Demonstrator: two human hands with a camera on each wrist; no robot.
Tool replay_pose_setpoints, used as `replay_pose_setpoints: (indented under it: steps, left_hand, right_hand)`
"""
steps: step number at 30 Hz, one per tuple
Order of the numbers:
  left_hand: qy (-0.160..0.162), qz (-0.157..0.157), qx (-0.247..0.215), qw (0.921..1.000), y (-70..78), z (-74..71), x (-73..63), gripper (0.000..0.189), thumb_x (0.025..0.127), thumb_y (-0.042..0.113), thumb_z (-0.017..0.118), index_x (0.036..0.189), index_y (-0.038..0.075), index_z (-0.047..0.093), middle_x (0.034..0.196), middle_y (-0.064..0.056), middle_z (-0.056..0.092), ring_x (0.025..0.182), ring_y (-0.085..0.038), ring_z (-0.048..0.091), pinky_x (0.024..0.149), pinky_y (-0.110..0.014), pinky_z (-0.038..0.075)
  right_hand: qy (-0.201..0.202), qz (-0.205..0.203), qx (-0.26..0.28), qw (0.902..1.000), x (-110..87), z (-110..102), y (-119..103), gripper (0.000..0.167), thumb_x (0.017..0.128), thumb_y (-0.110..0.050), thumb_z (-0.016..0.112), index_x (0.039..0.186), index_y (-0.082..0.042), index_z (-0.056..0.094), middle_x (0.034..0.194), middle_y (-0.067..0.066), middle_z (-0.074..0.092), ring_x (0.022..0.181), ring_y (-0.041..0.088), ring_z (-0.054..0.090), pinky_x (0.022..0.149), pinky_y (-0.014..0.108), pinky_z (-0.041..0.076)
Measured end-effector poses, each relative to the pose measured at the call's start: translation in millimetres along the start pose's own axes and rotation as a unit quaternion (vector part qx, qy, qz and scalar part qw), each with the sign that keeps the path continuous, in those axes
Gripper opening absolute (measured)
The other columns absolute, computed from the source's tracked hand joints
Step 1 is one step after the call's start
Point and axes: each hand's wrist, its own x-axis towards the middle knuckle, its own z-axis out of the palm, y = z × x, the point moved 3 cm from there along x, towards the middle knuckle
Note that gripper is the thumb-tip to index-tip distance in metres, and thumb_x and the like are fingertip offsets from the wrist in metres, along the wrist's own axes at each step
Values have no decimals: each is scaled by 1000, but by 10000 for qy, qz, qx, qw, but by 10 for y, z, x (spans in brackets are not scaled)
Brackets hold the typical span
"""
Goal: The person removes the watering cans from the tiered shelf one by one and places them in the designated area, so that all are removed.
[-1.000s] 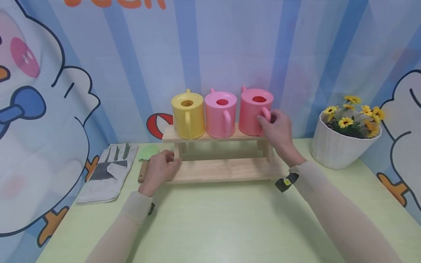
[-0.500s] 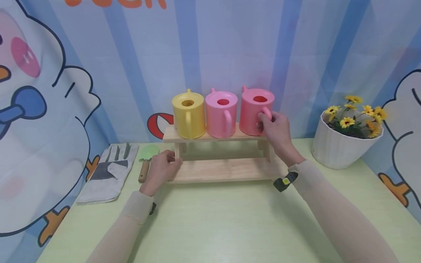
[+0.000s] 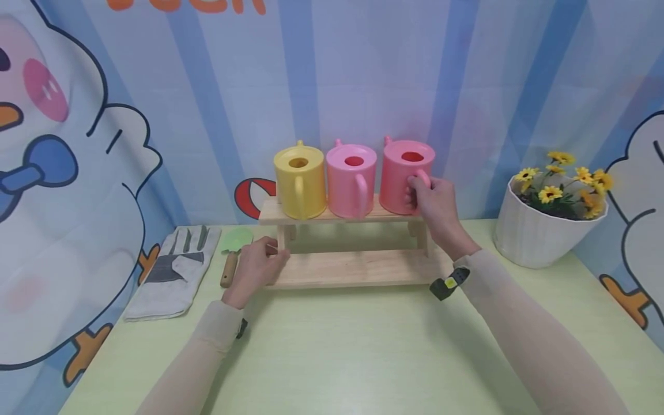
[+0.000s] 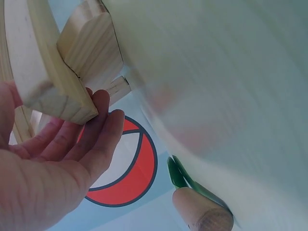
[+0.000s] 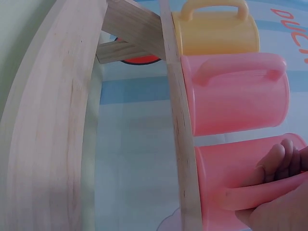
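Observation:
On the upper board of a two-step wooden stand [image 3: 353, 268] stand a yellow watering can [image 3: 300, 187], a light pink watering can [image 3: 351, 187] and a darker pink watering can [image 3: 399, 184], handles facing forward. My right hand [image 3: 440, 210] grips the handle of the darker pink can at the right end; the right wrist view shows its fingers curled through that handle [image 5: 269, 192]. My left hand [image 3: 255, 266] holds the left end of the lower board [image 4: 62, 98], thumb on one side and fingers on the other.
Left of the stand lie a small trowel [image 3: 230, 268] with a green blade and a grey-white work glove [image 3: 173, 282]. A white pot [image 3: 539, 239] of yellow flowers stands at the right. A printed cloth [image 3: 363, 69] hangs behind the pale green table [image 3: 337, 346].
My right hand has shifted slightly left against the darker pink can, fingers further inside its handle. The left hand keeps its place on the stand, and the view has drifted slightly.

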Motion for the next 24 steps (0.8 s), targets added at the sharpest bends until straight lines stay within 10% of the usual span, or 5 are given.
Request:
replay_pose_setpoints:
  steps: [24]
  left_hand:
    - [56,292,71,9995,0,-32,7,41,104,28,74,135,1,69,125,-21,78,106,-31,77,89,-45,65]
  right_hand:
    - [599,-392,-38,9974,-39,-12,85,40,110,-33,51,80,-8,56,64,-6,51,66,19,52,57,25,43]
